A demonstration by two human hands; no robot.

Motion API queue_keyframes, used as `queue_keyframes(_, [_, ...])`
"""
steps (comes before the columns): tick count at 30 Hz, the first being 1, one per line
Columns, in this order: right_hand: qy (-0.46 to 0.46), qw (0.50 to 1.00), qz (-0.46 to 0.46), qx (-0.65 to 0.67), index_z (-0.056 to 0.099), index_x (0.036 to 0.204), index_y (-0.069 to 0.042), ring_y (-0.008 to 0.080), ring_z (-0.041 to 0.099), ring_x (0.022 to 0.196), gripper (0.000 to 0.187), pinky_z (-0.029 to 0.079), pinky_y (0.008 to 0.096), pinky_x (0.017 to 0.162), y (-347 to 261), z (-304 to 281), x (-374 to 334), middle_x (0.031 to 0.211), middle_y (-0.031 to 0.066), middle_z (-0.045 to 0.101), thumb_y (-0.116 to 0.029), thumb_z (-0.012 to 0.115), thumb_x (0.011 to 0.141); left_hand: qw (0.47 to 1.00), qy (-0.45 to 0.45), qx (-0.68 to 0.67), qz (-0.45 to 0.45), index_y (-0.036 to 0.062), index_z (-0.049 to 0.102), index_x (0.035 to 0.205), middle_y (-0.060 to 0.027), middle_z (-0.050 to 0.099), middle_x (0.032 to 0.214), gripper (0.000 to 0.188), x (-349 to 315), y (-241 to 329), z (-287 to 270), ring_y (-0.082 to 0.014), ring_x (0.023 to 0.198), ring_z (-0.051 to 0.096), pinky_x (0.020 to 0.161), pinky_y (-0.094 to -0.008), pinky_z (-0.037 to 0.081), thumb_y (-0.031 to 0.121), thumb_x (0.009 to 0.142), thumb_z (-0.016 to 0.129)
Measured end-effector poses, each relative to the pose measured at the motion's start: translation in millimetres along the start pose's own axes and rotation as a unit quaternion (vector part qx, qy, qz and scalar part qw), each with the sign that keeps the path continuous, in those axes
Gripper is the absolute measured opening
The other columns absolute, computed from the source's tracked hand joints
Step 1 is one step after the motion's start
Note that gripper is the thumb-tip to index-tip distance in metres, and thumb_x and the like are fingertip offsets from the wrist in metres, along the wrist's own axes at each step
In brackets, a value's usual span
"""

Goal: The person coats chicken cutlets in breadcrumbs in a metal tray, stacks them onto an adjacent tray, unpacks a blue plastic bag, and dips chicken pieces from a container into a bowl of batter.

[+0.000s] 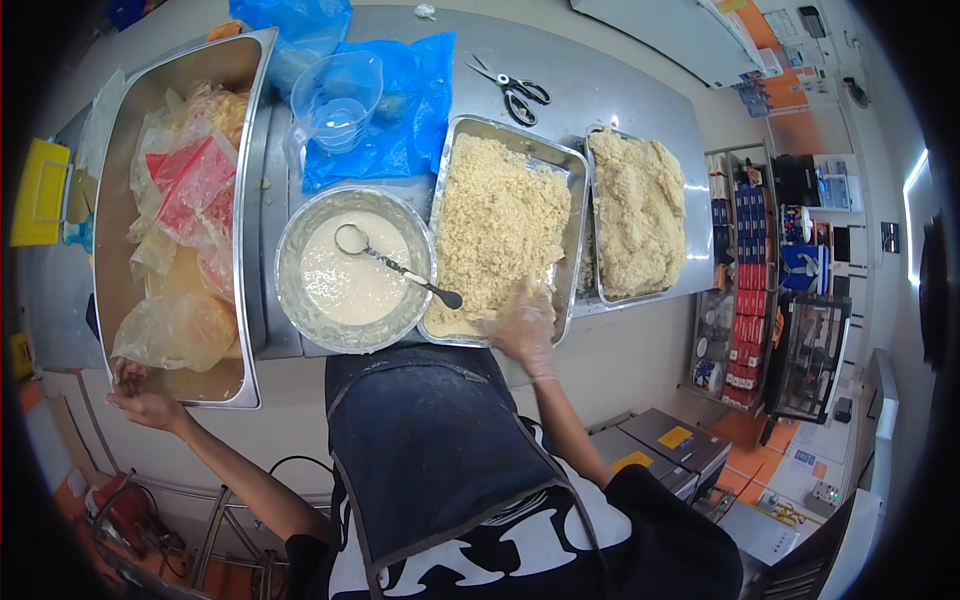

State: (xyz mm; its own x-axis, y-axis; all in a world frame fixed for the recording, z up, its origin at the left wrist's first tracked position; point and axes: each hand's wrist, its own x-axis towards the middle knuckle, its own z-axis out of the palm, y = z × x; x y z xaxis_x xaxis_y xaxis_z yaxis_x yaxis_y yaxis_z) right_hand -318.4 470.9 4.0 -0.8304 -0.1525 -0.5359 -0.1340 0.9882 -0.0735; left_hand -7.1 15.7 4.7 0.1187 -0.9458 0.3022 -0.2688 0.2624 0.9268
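My right hand [525, 328], in a clear glove, reaches into the near side of a metal tray [577, 215] of pale crumbs [505, 215]. Its fingers are spread and touch the crumbs. At far left, my left hand [145, 402] is at the near corner of a large deep steel pan [250, 120], its fingers curled at the rim. In that pan lie a tied clear plastic bag [178, 330] and crumpled red-and-clear plastic wrapping [195, 185]. Between my hands stands a metal bowl of whitish batter [340, 285], a ring-headed ladle [385, 262] lying across it.
A second tray [640, 298] heaped with a crumb-coated mass [640, 215] stands to the right. Behind are black-handled scissors [515, 95], blue plastic bags [410, 100] and a clear jug [340, 100]. Shelving [745, 260] stands beyond the table's right end. A yellow container [40, 190] is at far left.
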Motion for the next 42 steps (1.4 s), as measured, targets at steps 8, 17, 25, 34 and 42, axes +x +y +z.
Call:
queue_keyframes(8, [0.308, 0.942, -0.131, -0.013, 0.051, 0.134, 0.007, 0.0433, 0.058, 0.113, 0.077, 0.048, 0.0463, 0.096, 43, 76, 29, 0.122, 0.0361, 0.055, -0.034, 0.080, 0.075, 1.000, -0.003, 0.007, -0.005, -0.0046, 0.068, 0.104, -0.0099, 0.063, 0.082, 0.077, 0, -2, -5, -0.0174, 0.074, 0.056, 0.070, -0.0294, 0.048, 0.052, 0.106, 0.016])
queue_keyframes(17, [0.039, 0.858, -0.005, 0.512, 0.056, 0.129, 0.004, 0.0201, 0.069, 0.089, 0.043, 0.057, 0.0320, 0.074, 17, -46, 46, 0.116, 0.0131, 0.067, -0.008, 0.067, 0.090, 1.000, 0.010, -0.005, -0.003, -0.0058, 0.068, 0.102, -0.0113, 0.063, 0.083, 0.077, -1, -2, -1, -0.0186, 0.073, 0.056, 0.069, -0.0298, 0.049, 0.052, 0.106, 0.018])
queue_keyframes(25, [0.096, 0.930, -0.147, 0.323, 0.061, 0.127, -0.005, 0.0306, 0.066, 0.107, 0.041, 0.051, 0.0390, 0.089, 22, -77, 77, 0.116, 0.0197, 0.067, -0.018, 0.067, 0.089, 1.000, 0.012, -0.002, -0.010, -0.0058, 0.067, 0.104, -0.0109, 0.063, 0.084, 0.076, 4, -10, -8, -0.0185, 0.076, 0.057, 0.071, -0.0302, 0.048, 0.053, 0.106, 0.019])
queue_keyframes(34, [0.065, 0.964, -0.217, -0.136, 0.036, 0.150, -0.017, 0.0333, 0.053, 0.128, 0.077, 0.051, 0.0484, 0.100, -57, -125, 99, 0.152, 0.0159, 0.040, -0.055, 0.062, 0.089, 1.000, 0.011, 0.024, -0.014, -0.0048, 0.066, 0.102, -0.0101, 0.062, 0.081, 0.076, 3, -13, -14, -0.0180, 0.074, 0.056, 0.070, -0.0294, 0.047, 0.053, 0.106, 0.017])
queue_keyframes(42, [0.135, 0.878, -0.384, -0.253, 0.035, 0.151, -0.012, 0.0295, 0.034, 0.143, 0.068, 0.034, 0.0395, 0.116, -68, -66, 206, 0.154, 0.0163, 0.038, -0.054, 0.045, 0.098, 0.999, 0.025, 0.034, -0.022, -0.0051, 0.066, 0.101, -0.0099, 0.061, 0.080, 0.075, 1, -9, -11, -0.0181, 0.073, 0.056, 0.069, -0.0295, 0.046, 0.052, 0.107, 0.016])
